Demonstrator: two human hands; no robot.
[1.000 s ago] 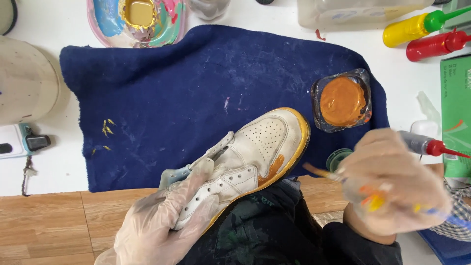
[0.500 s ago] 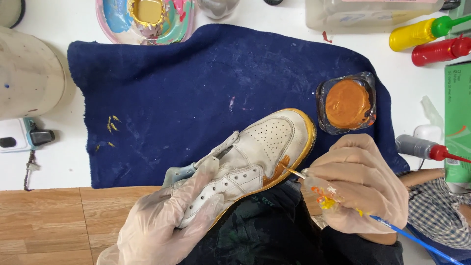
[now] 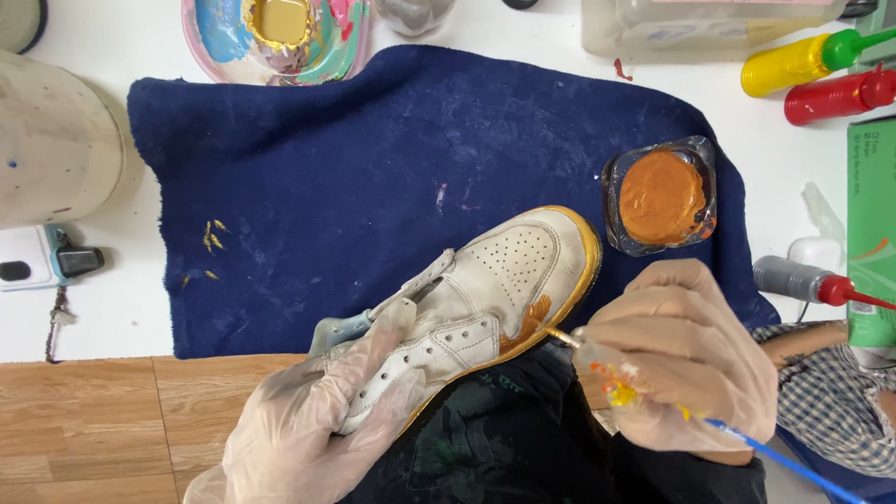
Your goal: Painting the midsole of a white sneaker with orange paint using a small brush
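A white sneaker [image 3: 495, 280] with a gold-painted sole edge lies tilted over my lap, toe toward the upper right. My left hand [image 3: 317, 420], in a clear glove, grips its heel and ankle part. My right hand [image 3: 677, 359], also gloved and smeared with orange and yellow paint, holds a thin blue-handled paintbrush [image 3: 560, 336]. The brush tip touches an orange patch on the shoe's side near the sole. A small clear cup of orange paint [image 3: 661, 194] stands just beyond the toe, on a dark blue towel [image 3: 373, 159].
A colourful paint palette dish [image 3: 278, 33] sits at the top. Yellow [image 3: 793, 61] and red [image 3: 835, 93] squeeze bottles lie at the upper right beside a green box [image 3: 873, 233]. A pale round container [image 3: 51, 140] stands at the left. A red-tipped grey tube [image 3: 807, 280] lies at the right.
My right hand has moved left and down from near the paint cup, bringing the brush tip onto the shoe's side. The left hand keeps its grip on the sneaker.
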